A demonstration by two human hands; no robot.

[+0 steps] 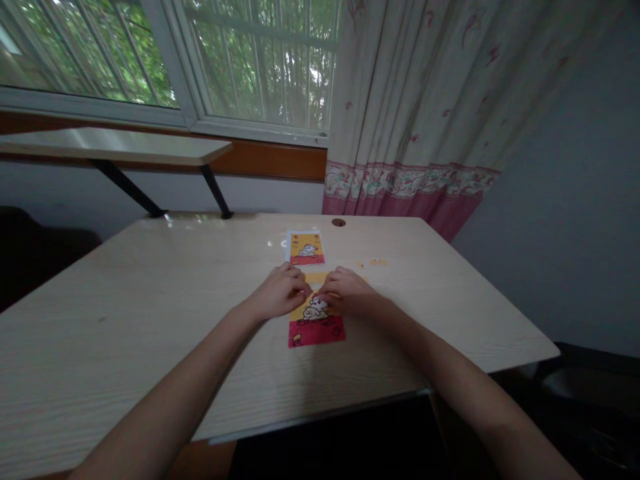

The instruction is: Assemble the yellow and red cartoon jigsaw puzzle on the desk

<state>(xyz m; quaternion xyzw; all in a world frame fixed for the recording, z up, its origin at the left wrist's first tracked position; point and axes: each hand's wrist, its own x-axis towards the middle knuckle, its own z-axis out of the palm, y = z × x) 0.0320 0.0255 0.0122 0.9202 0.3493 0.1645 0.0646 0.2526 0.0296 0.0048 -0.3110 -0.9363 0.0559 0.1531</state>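
A mostly assembled jigsaw puzzle (316,331), yellow above and red below with white cartoon animals, lies flat on the table in front of me. My left hand (281,291) rests at its upper left side, fingers curled together. Over its upper right part, my right hand (346,291) has its fingers bent and pinched close to the left fingertips. Whatever the fingertips of either hand hold is hidden. Several small loose yellow puzzle pieces (375,263) lie beyond my right hand. Behind the puzzle lies a reference card (307,249) with a matching picture.
The pale wooden table (150,320) has a round cable hole (339,223) near its back edge. A raised shelf (115,145) on black brackets stands at the back left. Behind are a barred window (260,60) and a patterned curtain (415,100).
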